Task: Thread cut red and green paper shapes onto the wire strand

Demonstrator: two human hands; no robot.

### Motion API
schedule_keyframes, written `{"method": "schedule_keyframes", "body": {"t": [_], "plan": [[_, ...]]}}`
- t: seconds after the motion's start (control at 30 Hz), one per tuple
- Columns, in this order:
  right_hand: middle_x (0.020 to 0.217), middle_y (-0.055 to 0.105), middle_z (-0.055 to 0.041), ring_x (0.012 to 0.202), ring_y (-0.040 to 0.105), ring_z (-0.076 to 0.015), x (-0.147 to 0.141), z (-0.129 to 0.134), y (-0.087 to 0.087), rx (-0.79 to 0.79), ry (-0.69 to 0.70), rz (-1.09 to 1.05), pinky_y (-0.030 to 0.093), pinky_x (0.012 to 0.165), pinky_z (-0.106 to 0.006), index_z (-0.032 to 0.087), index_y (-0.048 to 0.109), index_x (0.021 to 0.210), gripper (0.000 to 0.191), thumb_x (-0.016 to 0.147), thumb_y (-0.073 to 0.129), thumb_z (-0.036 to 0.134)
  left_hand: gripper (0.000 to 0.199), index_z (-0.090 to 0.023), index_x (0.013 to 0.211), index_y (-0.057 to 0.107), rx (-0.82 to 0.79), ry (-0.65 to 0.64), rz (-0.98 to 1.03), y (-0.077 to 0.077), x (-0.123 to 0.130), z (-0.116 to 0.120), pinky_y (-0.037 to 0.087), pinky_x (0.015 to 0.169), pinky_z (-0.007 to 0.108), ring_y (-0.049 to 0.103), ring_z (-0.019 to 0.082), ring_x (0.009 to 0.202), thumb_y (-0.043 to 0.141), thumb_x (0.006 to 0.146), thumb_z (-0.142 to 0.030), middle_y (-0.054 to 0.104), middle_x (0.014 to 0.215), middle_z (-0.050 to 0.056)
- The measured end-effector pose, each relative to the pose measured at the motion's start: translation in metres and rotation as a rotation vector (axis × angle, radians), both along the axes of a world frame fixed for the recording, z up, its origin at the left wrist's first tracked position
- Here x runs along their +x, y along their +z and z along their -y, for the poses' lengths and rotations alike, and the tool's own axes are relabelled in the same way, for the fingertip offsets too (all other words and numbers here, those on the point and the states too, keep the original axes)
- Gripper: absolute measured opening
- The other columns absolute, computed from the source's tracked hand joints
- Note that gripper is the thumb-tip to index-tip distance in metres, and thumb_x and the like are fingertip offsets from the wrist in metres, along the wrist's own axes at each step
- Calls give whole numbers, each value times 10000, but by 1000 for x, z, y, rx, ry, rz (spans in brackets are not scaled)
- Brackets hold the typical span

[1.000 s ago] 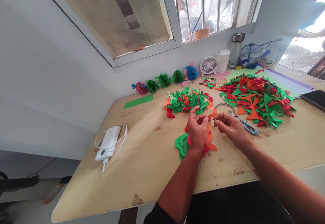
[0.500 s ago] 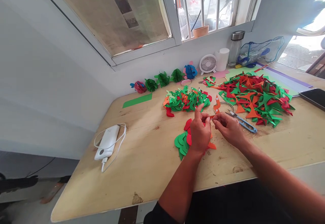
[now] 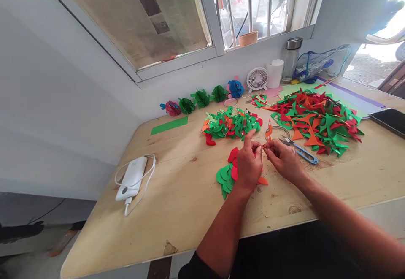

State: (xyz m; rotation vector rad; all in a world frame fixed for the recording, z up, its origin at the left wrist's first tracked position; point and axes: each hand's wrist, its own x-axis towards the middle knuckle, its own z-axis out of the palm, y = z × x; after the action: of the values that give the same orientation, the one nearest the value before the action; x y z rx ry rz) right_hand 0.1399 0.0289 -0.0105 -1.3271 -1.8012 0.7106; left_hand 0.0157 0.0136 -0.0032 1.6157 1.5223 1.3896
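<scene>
My left hand and my right hand meet fingertip to fingertip over the table, both pinching an orange paper cut-out whose upper part sticks up above the fingers. The fingers hide most of its lower end. Under and beside my left wrist lie green paper cut-outs and red paper cut-outs. Just right of my right hand rest blue thread snips, with a thin ring behind them. Beyond my left hand spreads a pile of small green, red and orange cut-outs.
A large heap of paper offcuts lies to the right, near a phone. Along the wall stand honeycomb paper figures, a small fan and a glass bottle. A white power bank with cable sits left.
The whole view has shifted slightly. My hands keep the same pinch, and the orange cut-out has turned a little, showing narrower.
</scene>
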Motion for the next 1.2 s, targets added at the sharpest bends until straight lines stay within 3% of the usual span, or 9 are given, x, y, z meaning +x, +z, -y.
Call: {"method": "schedule_keyframes", "body": {"t": [0.33, 0.6, 0.87, 1.2], "plan": [[532, 551, 19, 460, 439, -118, -1, 2, 3, 58, -37, 42, 322, 476, -241, 210, 567, 764, 137, 816, 494, 314, 494, -265, 1301, 457, 24, -56, -49, 0, -3, 1, 460, 709, 249, 622, 148, 751, 506, 832, -121, 674, 838, 13], [546, 564, 14, 473, 464, -126, -1, 2, 3, 19, -45, 56, 328, 493, -244, 209, 565, 764, 143, 811, 494, 324, 497, -269, 1297, 463, 13, -62, -76, -1, -4, 1, 459, 724, 257, 625, 158, 765, 508, 825, -118, 676, 848, 19], [530, 549, 23, 473, 460, -125, -1, 1, 2, 21, -48, 76, 329, 497, -244, 211, 555, 749, 141, 813, 493, 320, 476, -270, 1252, 507, -9, -57, 30, -1, -4, 1, 461, 735, 254, 628, 156, 761, 542, 804, -113, 679, 824, 6], [547, 573, 18, 484, 483, -120, 0, 0, -1, 16, -56, 89, 335, 509, -236, 199, 552, 755, 144, 813, 487, 314, 511, -257, 1309, 435, -5, -92, -34, -3, -4, -1, 495, 735, 266, 648, 147, 767, 511, 824, -115, 690, 837, 3]]}}
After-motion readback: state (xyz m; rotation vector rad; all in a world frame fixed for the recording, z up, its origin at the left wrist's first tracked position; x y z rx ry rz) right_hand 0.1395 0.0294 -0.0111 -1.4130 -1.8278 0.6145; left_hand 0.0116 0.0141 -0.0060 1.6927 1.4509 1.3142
